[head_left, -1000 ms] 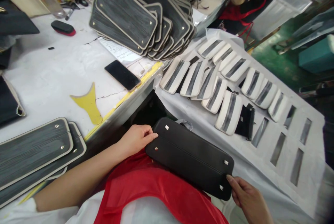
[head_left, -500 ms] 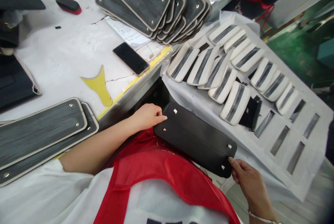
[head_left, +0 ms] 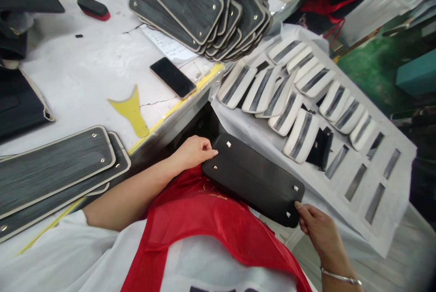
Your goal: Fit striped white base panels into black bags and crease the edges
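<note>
A black rounded panel [head_left: 254, 178], like a bag base, lies tilted in front of my red apron. Metal studs sit near its corners, some with whitish bits on them, and a seam line runs along its length. My left hand [head_left: 196, 151] pinches its upper left end between thumb and fingers. At the lower right end, my right hand [head_left: 315, 224], with a bangle [head_left: 340, 276] on the wrist, grips the edge. Similar panels [head_left: 61, 165] with pale edges and a dark streaky face lie on the table to the left.
A large pile of panels [head_left: 184, 1] stands at the back of the white table, beside a phone [head_left: 173, 77] and a yellow template [head_left: 131, 110]. On the right-hand table, white pieces with dark stripes [head_left: 301, 135] lie in rows. A black-and-red eraser [head_left: 93, 8] is farther back.
My view has shifted slightly, and the right hand with its end of the panel appears a little further left. Both hands keep their hold.
</note>
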`<state>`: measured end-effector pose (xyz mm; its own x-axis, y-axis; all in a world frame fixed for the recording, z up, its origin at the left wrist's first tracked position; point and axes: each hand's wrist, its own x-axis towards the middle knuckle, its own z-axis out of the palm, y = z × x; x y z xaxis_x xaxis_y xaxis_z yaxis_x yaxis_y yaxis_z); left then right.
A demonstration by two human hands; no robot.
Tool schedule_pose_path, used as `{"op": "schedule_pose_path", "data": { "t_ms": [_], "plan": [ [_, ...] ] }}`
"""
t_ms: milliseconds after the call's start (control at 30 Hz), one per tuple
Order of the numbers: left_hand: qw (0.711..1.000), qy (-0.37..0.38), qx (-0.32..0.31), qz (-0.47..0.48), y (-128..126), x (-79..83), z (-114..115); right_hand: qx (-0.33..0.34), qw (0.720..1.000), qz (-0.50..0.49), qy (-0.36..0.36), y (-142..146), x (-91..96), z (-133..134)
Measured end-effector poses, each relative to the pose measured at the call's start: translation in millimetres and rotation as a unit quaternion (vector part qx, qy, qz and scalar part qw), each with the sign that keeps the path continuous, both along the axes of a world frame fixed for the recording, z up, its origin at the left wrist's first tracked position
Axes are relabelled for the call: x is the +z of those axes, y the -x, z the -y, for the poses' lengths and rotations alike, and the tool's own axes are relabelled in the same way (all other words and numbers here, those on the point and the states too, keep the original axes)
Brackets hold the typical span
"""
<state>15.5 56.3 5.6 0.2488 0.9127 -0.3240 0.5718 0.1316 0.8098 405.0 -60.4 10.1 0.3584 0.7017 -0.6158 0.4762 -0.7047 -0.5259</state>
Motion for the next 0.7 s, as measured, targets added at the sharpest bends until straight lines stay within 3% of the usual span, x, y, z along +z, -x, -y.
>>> {"op": "schedule_pose_path", "data": {
  "t_ms": [367,700],
  "plan": [
    [0.996,-0.018,0.013,-0.091,-13.2,11.7,5.1,-0.004,0.999,0.004,0.038,-11.2,-7.4,-0.8],
    [0.991,-0.022,-0.009,-0.129,-5.4,7.1,6.2,0.011,0.998,0.020,0.059,-7.6,-1.8,-3.7]
  ]
}}
